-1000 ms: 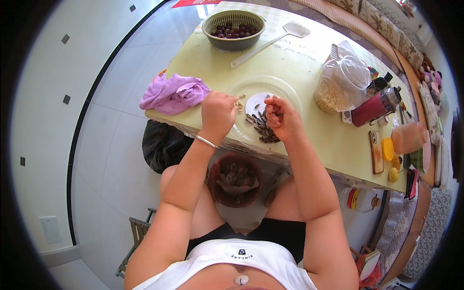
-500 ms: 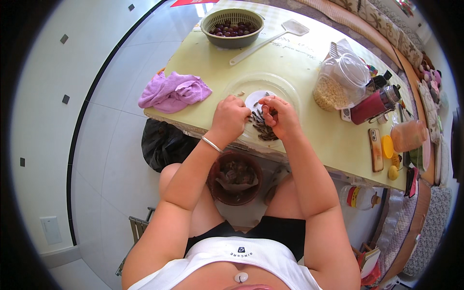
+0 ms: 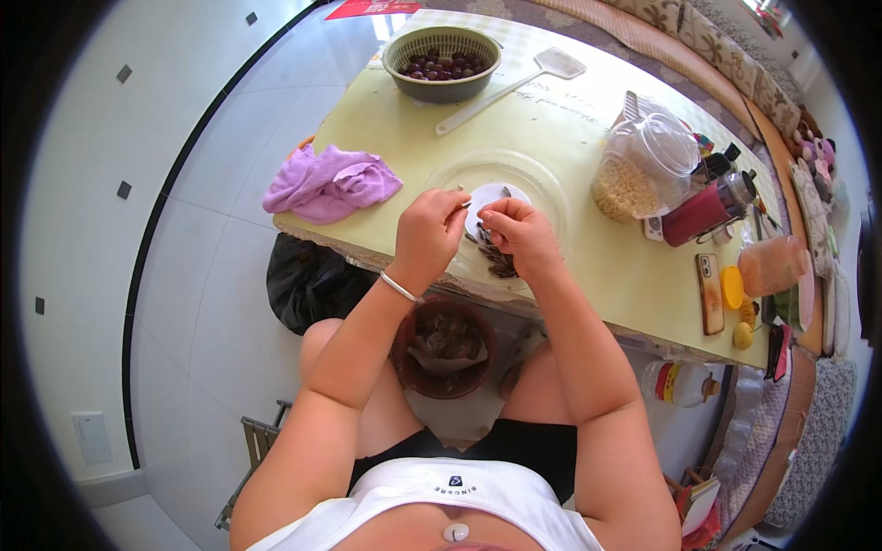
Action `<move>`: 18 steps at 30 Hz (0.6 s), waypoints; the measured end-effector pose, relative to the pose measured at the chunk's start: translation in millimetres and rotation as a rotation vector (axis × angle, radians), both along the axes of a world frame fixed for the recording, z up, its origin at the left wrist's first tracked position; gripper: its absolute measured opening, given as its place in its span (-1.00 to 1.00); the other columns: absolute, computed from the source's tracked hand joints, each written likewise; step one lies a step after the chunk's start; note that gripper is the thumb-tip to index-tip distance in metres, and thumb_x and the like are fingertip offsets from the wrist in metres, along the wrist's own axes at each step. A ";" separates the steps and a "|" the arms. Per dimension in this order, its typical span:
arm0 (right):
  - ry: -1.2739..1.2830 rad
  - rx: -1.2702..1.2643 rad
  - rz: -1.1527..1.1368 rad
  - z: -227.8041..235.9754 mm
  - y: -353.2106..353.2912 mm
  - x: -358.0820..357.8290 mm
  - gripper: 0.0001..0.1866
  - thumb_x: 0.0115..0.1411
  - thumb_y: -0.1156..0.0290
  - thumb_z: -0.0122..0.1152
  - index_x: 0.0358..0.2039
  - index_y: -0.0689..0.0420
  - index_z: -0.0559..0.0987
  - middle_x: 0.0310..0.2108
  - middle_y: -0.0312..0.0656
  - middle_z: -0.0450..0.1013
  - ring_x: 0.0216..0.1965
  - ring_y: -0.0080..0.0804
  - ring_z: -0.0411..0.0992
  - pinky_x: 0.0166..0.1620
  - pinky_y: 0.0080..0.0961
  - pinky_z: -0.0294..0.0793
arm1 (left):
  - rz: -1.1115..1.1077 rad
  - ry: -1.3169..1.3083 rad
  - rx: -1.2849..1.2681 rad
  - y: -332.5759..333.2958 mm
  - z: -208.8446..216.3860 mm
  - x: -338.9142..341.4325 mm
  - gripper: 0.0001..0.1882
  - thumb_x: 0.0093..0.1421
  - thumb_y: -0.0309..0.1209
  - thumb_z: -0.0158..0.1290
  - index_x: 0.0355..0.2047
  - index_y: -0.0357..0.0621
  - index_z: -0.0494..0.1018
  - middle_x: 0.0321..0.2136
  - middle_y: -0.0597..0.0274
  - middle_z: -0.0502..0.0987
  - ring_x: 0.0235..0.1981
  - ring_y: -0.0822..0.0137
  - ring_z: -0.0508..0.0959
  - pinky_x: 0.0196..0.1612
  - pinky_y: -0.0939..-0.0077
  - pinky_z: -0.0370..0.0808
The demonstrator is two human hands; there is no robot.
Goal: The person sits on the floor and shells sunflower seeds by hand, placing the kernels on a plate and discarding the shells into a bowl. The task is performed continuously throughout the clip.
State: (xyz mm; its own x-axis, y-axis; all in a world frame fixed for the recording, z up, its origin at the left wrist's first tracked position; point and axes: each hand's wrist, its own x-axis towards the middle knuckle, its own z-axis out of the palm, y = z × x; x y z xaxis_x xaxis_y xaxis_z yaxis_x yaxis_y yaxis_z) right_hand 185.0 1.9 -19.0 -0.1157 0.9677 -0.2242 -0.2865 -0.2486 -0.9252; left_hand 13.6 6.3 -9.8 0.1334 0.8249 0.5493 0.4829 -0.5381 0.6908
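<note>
A: What do the hands hold?
B: The left hand (image 3: 430, 230) and right hand (image 3: 516, 231), both curled nearly closed, pinch a small dark piece (image 3: 473, 217) between their fingertips, above a clear glass plate (image 3: 542, 184).
A: Its appearance and position?
B: Thin, dark brown; similar pieces (image 3: 501, 262) lie heaped on the plate's near edge beside a small white dish (image 3: 491, 196).
</note>
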 end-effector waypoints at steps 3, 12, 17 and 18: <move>0.018 0.024 -0.038 2.0 -3.0 -7.7 -0.89 0.15 0.45 0.31 -0.40 0.21 0.57 -0.54 -0.37 0.45 -0.60 -0.72 0.27 -0.57 -0.72 0.17 | -0.028 0.028 0.038 -1.0 -5.0 0.3 -0.81 0.07 -0.60 0.18 -0.26 -0.22 0.61 -0.40 0.05 0.58 -0.43 0.14 0.58 -0.28 0.37 0.54; -0.044 0.039 -0.045 -4.3 -3.9 -6.6 -0.89 0.16 0.48 0.32 -0.39 0.23 0.58 -0.56 -0.37 0.45 -0.62 -0.75 0.23 -0.58 -0.75 0.11 | -0.011 0.092 0.052 -10.2 -4.6 8.3 -0.81 0.01 -0.59 0.22 -0.31 -0.23 0.63 -0.42 0.06 0.61 -0.39 0.12 0.60 -0.28 0.35 0.55; -0.254 0.118 -0.108 -5.8 -5.9 -12.2 -0.87 0.11 0.48 0.27 -0.43 0.31 0.62 -0.57 -0.34 0.50 -0.53 -0.71 0.36 -0.46 -0.68 0.31 | -0.005 0.088 0.066 -12.0 -7.2 8.3 -0.81 0.01 -0.58 0.23 -0.30 -0.23 0.62 -0.40 0.02 0.62 -0.37 0.09 0.62 -0.27 0.34 0.56; -0.273 0.133 -0.117 -5.0 -6.0 -12.4 -0.87 0.11 0.48 0.27 -0.43 0.31 0.62 -0.56 -0.34 0.51 -0.52 -0.71 0.37 -0.44 -0.68 0.33 | -0.006 0.093 0.063 -12.4 -6.6 8.7 -0.81 0.01 -0.58 0.23 -0.30 -0.23 0.62 -0.40 0.02 0.62 -0.37 0.09 0.62 -0.27 0.34 0.56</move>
